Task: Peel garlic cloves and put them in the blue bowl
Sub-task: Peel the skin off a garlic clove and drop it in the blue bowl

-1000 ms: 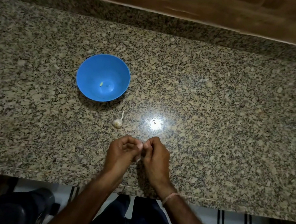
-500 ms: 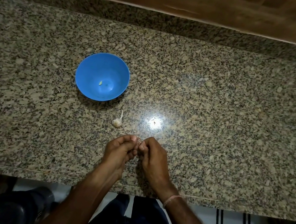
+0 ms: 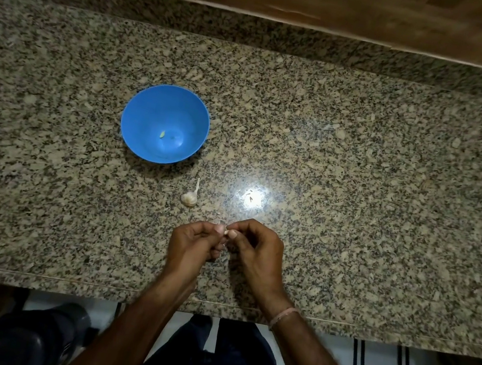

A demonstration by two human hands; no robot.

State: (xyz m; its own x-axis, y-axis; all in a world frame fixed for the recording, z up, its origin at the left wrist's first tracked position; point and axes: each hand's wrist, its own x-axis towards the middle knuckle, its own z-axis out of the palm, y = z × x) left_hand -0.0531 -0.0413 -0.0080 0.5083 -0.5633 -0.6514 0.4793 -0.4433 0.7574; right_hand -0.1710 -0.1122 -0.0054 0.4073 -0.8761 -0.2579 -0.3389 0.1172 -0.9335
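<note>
From my seat, left hand (image 3: 191,247) and right hand (image 3: 256,254) are curled in tight, fingertips meeting to pinch one small garlic clove (image 3: 223,229) between them. Just past them the garlic bulb (image 3: 189,198) sits on the counter (image 3: 356,200). Farther back-left is the blue bowl (image 3: 157,106), with one peeled piece (image 3: 162,134) inside.

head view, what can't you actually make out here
Head view: small pale garlic clove, mostly covered by the fingers of left hand and right hand; peel progress unclear.
Head view: yellowish speck in round blue plastic bowl, too small to identify.
Head view: dark rounded object below the speckled granite counter, dim, cut by bottom edge.
</note>
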